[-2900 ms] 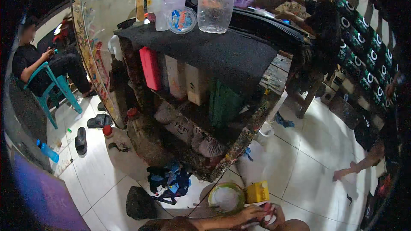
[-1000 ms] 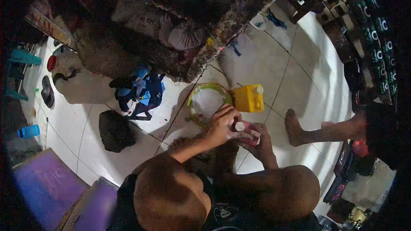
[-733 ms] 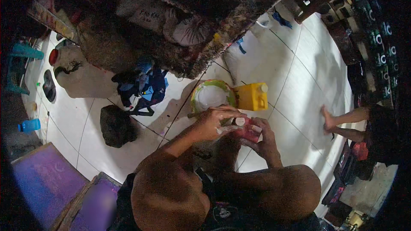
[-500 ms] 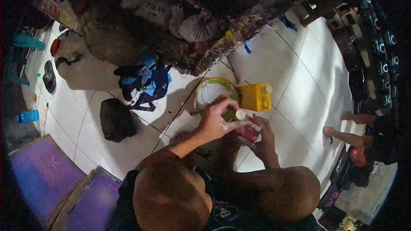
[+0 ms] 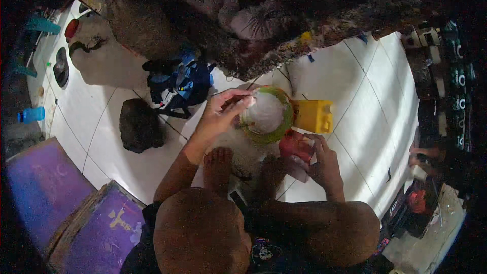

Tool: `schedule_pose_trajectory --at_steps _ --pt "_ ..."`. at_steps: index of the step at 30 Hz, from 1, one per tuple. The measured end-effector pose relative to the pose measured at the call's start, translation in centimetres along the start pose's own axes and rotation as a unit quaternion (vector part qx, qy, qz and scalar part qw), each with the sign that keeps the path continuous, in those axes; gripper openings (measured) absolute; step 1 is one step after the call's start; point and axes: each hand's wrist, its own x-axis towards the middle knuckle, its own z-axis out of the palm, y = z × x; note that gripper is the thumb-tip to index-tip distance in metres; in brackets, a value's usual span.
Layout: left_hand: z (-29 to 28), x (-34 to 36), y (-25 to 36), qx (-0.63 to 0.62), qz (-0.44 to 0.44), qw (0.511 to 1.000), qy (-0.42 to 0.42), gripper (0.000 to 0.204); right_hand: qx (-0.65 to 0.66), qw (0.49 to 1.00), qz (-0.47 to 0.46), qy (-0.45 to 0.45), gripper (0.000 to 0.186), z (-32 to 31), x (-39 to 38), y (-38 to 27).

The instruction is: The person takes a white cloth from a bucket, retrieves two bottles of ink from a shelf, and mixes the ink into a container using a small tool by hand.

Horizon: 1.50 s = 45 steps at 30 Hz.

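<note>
My left hand point(image 5: 223, 109) is over the left rim of a round green basin point(image 5: 287, 106) on the floor. Its thumb and fingers are pinched together, with something small and pale at the tips that I cannot make out. A white, smooth-looking mass point(image 5: 268, 114) fills much of the basin. To the right of the basin my right hand point(image 5: 324, 160) grips a shiny red piece point(image 5: 296, 146), boxy in outline, with a paler lower part. Blur hides its exact kind. A yellow jerrycan point(image 5: 314, 115) stands just beyond it, against the basin's right side.
A dark lump point(image 5: 139, 126) and a heap of blue and black cloth point(image 5: 182, 86) lie to the left. Purple boards point(image 5: 48, 187) are at the lower left, near a blue bottle point(image 5: 31, 115). Stuffed sacks point(image 5: 253, 20) stand ahead. Another person's hand point(image 5: 425, 153) shows at right.
My left hand has moved left, away from the red piece, to the basin's left rim. My right hand still grips the red piece. The view has shifted slightly.
</note>
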Motion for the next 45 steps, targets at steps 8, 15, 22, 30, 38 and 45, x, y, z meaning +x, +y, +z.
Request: schedule_pose_trajectory --at_steps 8,15,22,30,38,45 --pt "-5.3 -0.2 -2.3 -0.055 0.002 0.998 0.02 0.024 -0.072 0.985 0.094 -0.123 0.039 -1.0 2.7 -1.6" --pt "-6.5 -1.3 -2.5 0.067 -0.043 0.997 0.008 0.028 -0.102 0.986 0.053 -0.119 0.038 0.1 4.0 -0.5" --pt "-7.4 -1.3 -5.8 0.086 -0.009 0.996 -0.023 0.037 -0.121 0.991 -0.027 -0.047 0.04 0.2 4.7 -0.2" --pt "-7.9 -0.3 -8.4 0.165 0.078 0.983 -0.012 0.032 -0.032 0.996 0.058 -0.061 0.048 0.2 3.7 -0.7" --pt "-7.0 1.1 -10.5 0.344 0.119 0.931 0.01 0.034 0.051 0.995 0.069 0.054 0.061 -0.1 1.3 -0.5" --pt "-6.2 1.8 -11.4 0.434 0.147 0.887 0.062 0.034 0.096 0.985 0.002 0.145 0.065 0.5 -1.0 1.4"
